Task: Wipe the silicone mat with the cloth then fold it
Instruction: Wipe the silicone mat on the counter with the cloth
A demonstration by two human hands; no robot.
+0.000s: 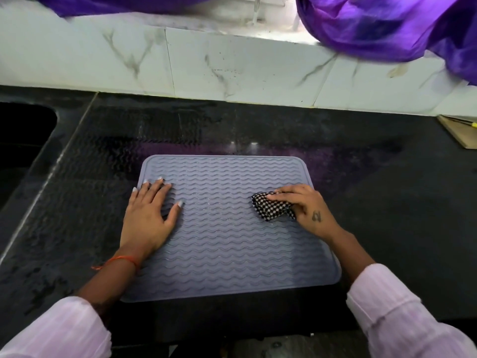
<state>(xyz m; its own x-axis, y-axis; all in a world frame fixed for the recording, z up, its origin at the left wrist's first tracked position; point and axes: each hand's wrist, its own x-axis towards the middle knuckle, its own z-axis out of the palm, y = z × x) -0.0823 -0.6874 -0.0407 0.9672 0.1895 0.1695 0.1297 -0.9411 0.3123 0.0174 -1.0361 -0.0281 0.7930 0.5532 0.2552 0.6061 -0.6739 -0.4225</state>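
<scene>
A grey-lilac silicone mat (227, 244) with wavy ridges lies flat on the black countertop (387, 202). My left hand (151, 215) rests flat on the mat's left side, fingers straight and spread. My right hand (307, 208) grips a bunched black-and-white checked cloth (271, 208) and presses it onto the mat's right part, near the right edge.
A dark sink opening (23, 130) sits at the far left of the counter. A white marbled tile wall (232, 65) runs behind. Purple fabric (387, 27) hangs at the top. A wooden board (462, 130) lies at the far right.
</scene>
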